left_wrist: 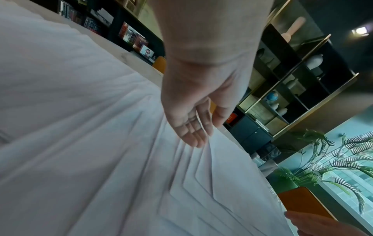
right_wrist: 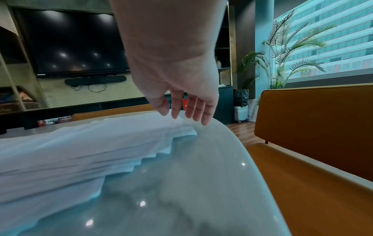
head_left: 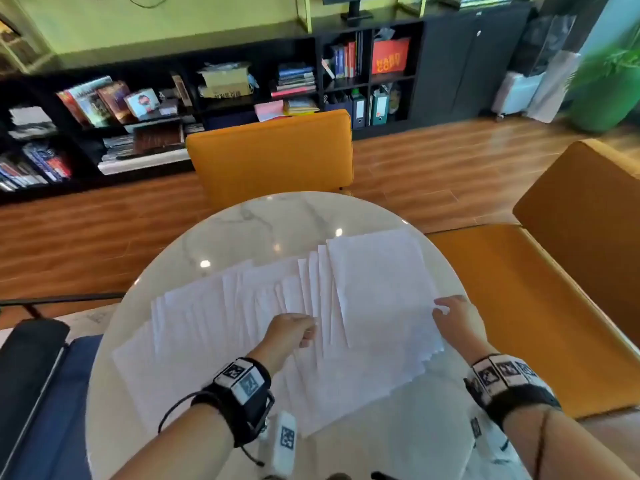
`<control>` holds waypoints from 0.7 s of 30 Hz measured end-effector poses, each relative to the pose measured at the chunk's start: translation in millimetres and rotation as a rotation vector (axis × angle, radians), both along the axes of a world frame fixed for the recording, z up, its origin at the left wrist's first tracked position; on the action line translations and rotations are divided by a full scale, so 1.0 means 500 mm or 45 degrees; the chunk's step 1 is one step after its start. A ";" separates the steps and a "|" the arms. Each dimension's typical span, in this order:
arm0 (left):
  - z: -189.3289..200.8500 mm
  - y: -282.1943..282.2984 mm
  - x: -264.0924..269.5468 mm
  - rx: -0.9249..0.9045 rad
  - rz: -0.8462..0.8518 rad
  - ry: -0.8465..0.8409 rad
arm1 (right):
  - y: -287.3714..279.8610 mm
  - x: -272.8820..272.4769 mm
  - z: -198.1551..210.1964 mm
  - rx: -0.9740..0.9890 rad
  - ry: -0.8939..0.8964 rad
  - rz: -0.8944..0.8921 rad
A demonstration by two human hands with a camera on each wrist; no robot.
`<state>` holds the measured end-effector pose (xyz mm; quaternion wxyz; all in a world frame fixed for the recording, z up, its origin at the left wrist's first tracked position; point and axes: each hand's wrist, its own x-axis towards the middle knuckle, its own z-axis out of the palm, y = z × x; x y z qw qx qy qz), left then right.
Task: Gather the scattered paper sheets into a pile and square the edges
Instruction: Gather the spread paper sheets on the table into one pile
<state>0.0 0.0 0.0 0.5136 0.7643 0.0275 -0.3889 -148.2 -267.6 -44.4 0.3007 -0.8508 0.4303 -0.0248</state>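
Sheets: paper sheets (head_left: 277,327) fanned overlapping across the middle of the round table (head_left: 277,216), reaching its right edge.
Left hand: my left hand (head_left: 291,332) rests on the fan's middle, fingers relaxed.
Right hand: my right hand (head_left: 457,317), fingers loosely extended, touches the top sheet's right edge.
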 end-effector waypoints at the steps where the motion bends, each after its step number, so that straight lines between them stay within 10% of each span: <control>1: -0.008 -0.018 0.007 -0.014 0.021 -0.008 | -0.012 0.012 -0.003 0.004 -0.013 0.001; 21: -0.067 -0.189 0.078 0.269 0.031 -0.068 | -0.060 0.138 -0.039 0.130 0.204 0.102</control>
